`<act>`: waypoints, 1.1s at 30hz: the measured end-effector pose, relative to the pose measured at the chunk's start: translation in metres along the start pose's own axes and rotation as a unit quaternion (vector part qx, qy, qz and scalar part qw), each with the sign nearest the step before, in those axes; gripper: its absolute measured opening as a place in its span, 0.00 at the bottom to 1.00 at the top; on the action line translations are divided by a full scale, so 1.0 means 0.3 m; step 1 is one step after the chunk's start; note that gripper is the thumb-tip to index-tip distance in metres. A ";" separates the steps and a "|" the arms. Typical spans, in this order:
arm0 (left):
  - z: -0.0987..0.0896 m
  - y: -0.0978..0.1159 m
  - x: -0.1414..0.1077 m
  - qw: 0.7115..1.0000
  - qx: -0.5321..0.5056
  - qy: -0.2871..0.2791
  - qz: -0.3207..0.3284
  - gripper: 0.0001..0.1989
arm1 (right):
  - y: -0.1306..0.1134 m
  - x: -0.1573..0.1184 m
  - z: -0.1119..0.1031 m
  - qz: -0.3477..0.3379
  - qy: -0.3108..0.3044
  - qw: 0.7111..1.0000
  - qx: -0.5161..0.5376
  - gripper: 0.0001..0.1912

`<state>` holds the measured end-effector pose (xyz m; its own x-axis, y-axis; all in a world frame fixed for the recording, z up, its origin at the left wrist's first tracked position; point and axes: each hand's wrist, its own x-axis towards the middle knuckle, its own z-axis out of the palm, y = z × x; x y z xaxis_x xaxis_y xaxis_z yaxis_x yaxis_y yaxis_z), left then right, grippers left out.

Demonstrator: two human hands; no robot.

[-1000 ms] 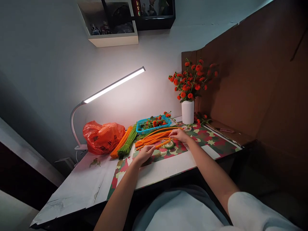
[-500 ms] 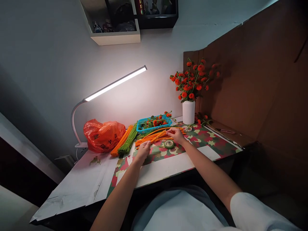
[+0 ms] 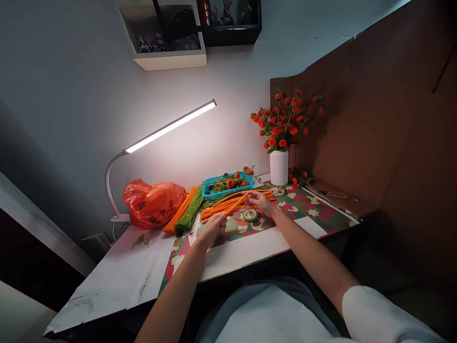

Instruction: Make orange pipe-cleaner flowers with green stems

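Note:
A twisted orange pipe cleaner point(image 3: 236, 205) stretches at a slant between my two hands, above the table mat. My left hand point(image 3: 214, 227) is closed on its lower, nearer end. At the upper end, the fingers of my right hand point(image 3: 262, 202) pinch it. Just beneath my right hand lies a roll of green tape point(image 3: 250, 216). Loose orange pipe cleaners point(image 3: 210, 209) spread over the mat behind the twisted one. My fingers hide both of its tips.
A blue basket point(image 3: 214, 194) holds red flowers. Left of it lie bundled green pipe cleaners point(image 3: 190, 213), orange ones point(image 3: 180, 209) and an orange plastic bag point(image 3: 153, 202). A white vase point(image 3: 279, 168), pliers point(image 3: 334, 194), a lamp point(image 3: 171, 126) and a cardboard wall point(image 3: 364, 119) surround the mat point(image 3: 303, 209).
My left hand has turned a little, and its fingers show more curled around the pipe cleaner. The right hand keeps its pinch, with its fingers slightly shifted. The view has tilted slightly.

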<state>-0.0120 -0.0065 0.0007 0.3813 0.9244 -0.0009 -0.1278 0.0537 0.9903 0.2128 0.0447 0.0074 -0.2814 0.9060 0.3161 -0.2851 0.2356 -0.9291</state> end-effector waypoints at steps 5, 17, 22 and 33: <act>0.005 -0.003 0.004 1.000 0.012 0.011 0.004 0.28 | -0.004 -0.005 0.006 0.063 0.033 0.997 0.034 0.09; 0.010 -0.009 0.010 1.000 0.005 -0.005 0.008 0.27 | 0.002 -0.011 0.024 0.067 0.050 0.996 0.018 0.21; 0.021 -0.009 0.016 1.000 -0.006 -0.021 0.015 0.26 | 0.013 -0.023 0.063 0.053 -0.001 0.999 0.001 0.21; 0.031 -0.006 0.009 0.998 -0.023 -0.054 0.016 0.22 | 0.031 -0.032 0.095 0.065 -0.067 0.995 -0.023 0.22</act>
<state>-0.0022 -0.0077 0.0001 0.4718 0.8805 0.0472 -0.1819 0.0449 0.9823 0.1868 0.0282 0.0014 -0.4333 0.8759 0.2120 -0.1968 0.1376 -0.9707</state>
